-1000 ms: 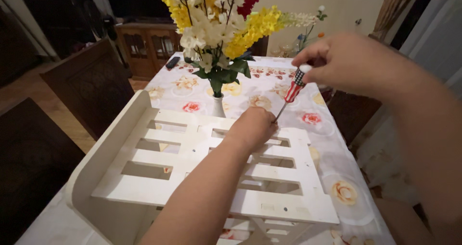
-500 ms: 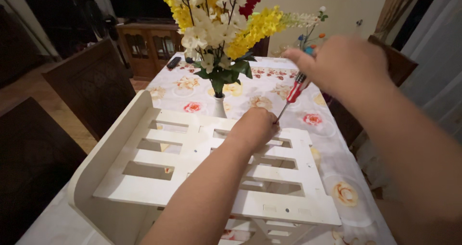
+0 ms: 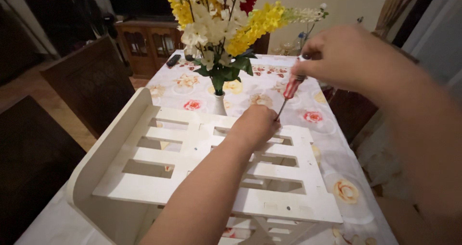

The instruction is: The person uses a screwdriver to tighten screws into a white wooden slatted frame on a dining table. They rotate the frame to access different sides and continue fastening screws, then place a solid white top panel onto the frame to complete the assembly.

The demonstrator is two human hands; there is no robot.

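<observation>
Behind left hand (image 3: 255, 125), screwdriver (image 3: 290, 89) tip hidden.

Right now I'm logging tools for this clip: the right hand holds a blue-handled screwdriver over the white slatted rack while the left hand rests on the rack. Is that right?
Not quite. The head view shows the screwdriver handle is red with clear stripes, not blue. The rest stands: the right hand holds it at the top over the white slatted rack, and the left hand rests on the rack by the tip.
</observation>
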